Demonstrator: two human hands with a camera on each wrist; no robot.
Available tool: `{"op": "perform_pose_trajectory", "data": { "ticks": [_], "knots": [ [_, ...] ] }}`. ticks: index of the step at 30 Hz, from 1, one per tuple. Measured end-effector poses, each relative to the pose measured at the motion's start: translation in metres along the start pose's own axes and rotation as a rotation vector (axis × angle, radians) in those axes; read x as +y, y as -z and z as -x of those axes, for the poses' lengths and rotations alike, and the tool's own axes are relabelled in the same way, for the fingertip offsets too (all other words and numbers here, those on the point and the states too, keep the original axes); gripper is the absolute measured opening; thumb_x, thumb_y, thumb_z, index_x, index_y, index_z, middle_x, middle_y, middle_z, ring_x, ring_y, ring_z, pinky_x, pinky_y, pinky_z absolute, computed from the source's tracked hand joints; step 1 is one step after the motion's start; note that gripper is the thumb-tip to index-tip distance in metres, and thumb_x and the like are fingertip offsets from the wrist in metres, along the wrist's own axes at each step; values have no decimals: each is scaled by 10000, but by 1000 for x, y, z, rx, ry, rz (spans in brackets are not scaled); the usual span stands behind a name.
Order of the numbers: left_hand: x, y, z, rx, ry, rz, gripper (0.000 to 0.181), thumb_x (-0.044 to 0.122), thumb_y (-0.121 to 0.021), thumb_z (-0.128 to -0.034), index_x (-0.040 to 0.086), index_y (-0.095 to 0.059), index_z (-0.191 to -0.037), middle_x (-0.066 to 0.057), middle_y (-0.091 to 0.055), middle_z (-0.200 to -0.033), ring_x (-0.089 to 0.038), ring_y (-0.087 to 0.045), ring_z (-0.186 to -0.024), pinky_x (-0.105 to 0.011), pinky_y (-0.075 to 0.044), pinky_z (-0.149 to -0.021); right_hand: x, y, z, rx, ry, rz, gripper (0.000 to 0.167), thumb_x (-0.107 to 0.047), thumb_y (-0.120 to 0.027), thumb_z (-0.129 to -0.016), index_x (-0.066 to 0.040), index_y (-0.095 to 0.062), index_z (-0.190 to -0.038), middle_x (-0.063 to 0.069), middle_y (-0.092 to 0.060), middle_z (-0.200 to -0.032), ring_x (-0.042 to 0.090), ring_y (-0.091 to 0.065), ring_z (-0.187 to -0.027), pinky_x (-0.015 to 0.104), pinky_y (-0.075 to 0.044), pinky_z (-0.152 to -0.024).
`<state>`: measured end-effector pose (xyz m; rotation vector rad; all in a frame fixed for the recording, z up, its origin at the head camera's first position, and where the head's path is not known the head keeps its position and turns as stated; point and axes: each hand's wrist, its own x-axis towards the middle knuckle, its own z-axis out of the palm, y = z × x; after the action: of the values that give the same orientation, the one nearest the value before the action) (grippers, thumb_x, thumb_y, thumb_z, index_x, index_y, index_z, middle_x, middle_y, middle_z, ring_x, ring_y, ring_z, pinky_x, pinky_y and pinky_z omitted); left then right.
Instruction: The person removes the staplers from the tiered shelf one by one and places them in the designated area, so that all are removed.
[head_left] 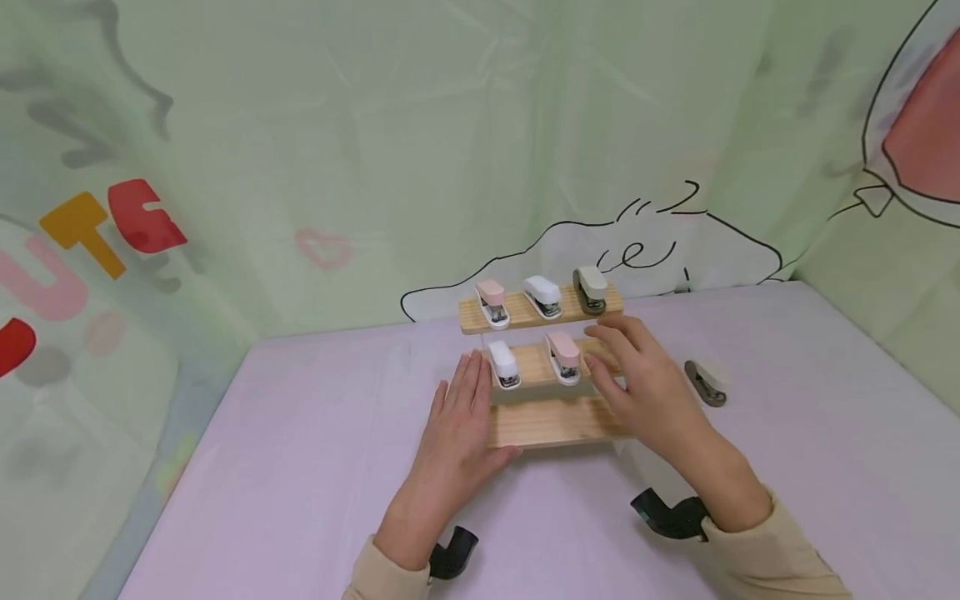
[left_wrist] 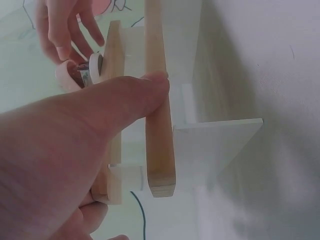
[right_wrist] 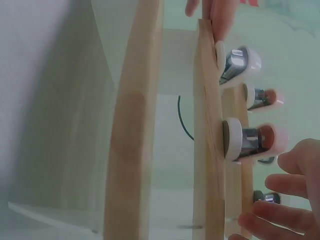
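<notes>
Left hand (head_left: pixel 457 432): fingers straight, thumb on rack (head_left: pixel 555 423). Right hand (head_left: pixel 649 385): fingers spread, lower pink stapler (head_left: pixel 564 352) just left. Light touch, braced rack advisable.

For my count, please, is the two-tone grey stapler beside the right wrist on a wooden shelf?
No, the stapler lies on the lilac table.

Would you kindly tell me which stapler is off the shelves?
The grey-based stapler at far right, on the table; the other five sit on shelves.
</notes>
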<state>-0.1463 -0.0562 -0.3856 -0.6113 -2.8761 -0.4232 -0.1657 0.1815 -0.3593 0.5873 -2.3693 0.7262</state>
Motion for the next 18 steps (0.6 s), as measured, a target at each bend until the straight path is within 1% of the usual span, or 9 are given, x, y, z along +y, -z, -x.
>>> {"op": "perform_pose_trajectory", "data": {
  "ticks": [7,9,13,15,18],
  "knots": [
    [0,-1,-1,-1,-4,-1,1142,450,-833,-762,-8,-169,-1570,-145,-169,-1660,-276,-141,-1550,-521,-236,-1215,-7,-10,1,-57,26,-21,308,-58,-638,-935,21,-603,-1231,168,-569,-1250,329,-610,-1118,507,-539,-905],
    [0,-1,-1,0,-6,-9,1144,455,-831,-762,-11,-167,-1570,-147,-171,-1659,-278,-143,-1549,-521,-241,-1213,-9,-12,1,-72,30,-24,329,-73,-628,-944,14,-592,-1259,161,-566,-1264,318,-613,-1113,504,-538,-904],
    [0,0,-2,1,-6,-14,1140,453,-828,-767,-14,-166,-1569,-149,-170,-1659,-278,-143,-1549,-519,-242,-1213,-12,-14,1,-106,27,-38,403,-129,-648,-944,-36,-567,-1328,174,-539,-1322,328,-613,-1129,518,-531,-907],
    [0,0,-2,-1,-4,-16,1138,453,-828,-767,-14,-168,-1568,-148,-171,-1659,-278,-143,-1549,-517,-242,-1214,-13,-15,1,-112,27,-42,432,-143,-673,-929,-57,-565,-1339,184,-531,-1336,341,-618,-1127,529,-534,-897],
    [0,0,-2,-1,-6,-14,1134,449,-829,-768,-13,-171,-1568,-149,-173,-1658,-279,-142,-1549,-517,-241,-1214,-14,-17,0,-97,39,-44,425,-122,-706,-899,-50,-575,-1297,193,-540,-1321,353,-628,-1107,533,-544,-872]
  ]
}}
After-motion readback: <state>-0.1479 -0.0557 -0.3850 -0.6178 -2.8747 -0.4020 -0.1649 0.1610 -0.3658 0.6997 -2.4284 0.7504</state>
